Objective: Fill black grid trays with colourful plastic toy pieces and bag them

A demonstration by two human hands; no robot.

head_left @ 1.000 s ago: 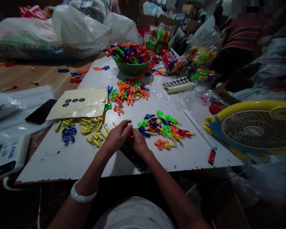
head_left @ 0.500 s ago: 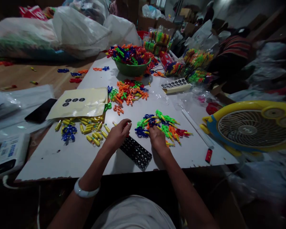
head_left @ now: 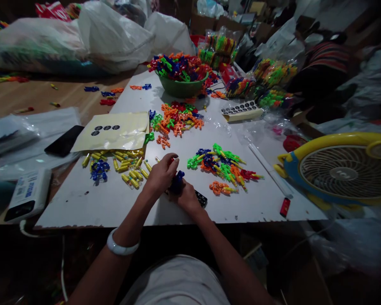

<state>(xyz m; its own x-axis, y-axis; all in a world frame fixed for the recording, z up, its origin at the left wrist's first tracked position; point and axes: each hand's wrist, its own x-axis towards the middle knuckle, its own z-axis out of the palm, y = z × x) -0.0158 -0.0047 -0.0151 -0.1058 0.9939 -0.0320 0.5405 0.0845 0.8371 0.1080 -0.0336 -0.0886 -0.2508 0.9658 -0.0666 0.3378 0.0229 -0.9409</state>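
Observation:
My left hand [head_left: 161, 174] is closed, thumb and fingers pinched round a small red piece that is mostly hidden. Against it, my right hand [head_left: 188, 197] grips a blue plastic figure [head_left: 177, 183], whose lower part the fingers cover. Beneath the hands lies a black perforated tray [head_left: 202, 199], only its right end showing. To the right spreads a pile of coloured figures joined to yellow-ended tubes [head_left: 226, 169]. Left of my hands are loose yellow capped tubes [head_left: 131, 178] and a clump of blue figures [head_left: 99, 170].
A green bowl [head_left: 181, 88] heaped with figures stands at the back, with more figures [head_left: 174, 119] before it. A sticker sheet [head_left: 114, 137], phone [head_left: 64, 140] and white power bank [head_left: 30, 195] lie left. A yellow fan [head_left: 343, 173], white rod [head_left: 269, 169] and red lighter [head_left: 285, 207] are right.
My right hand has moved left from the pile to my left hand, bringing a blue figure with it. It now covers much of the black tray. The view has shifted slightly.

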